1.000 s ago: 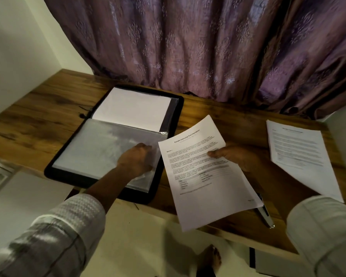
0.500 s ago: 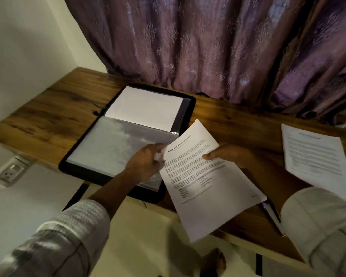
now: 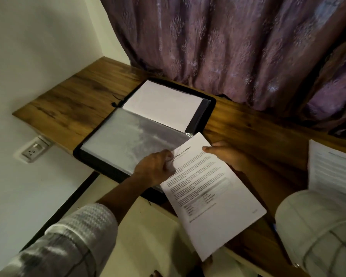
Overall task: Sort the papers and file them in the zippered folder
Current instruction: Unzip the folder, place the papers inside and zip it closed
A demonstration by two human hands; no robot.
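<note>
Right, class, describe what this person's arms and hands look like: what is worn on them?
Both arms wear a pale shirt with a check of thin darker lines. The left sleeve ends in a folded-back cuff with a bumpy weave, leaving the forearm bare; the right sleeve looks alike. The left hand and right hand are bare, no gloves.

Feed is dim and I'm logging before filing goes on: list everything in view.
desk: 1, brown wood, along the curtain
zippered folder: 1, black, open, desk's left-centre
clear sleeve: 1, transparent, folder's near half
blank sheet: 1, white, folder's far half
printed sheet: 1, white, held over desk's near edge
loose papers: count unclear, white, desk's right end
curtain: 1, purple, behind desk
wall socket: 1, white, below desk's left end
left hand: 1, grips sleeve's edge
right hand: 1, holds printed sheet
</note>
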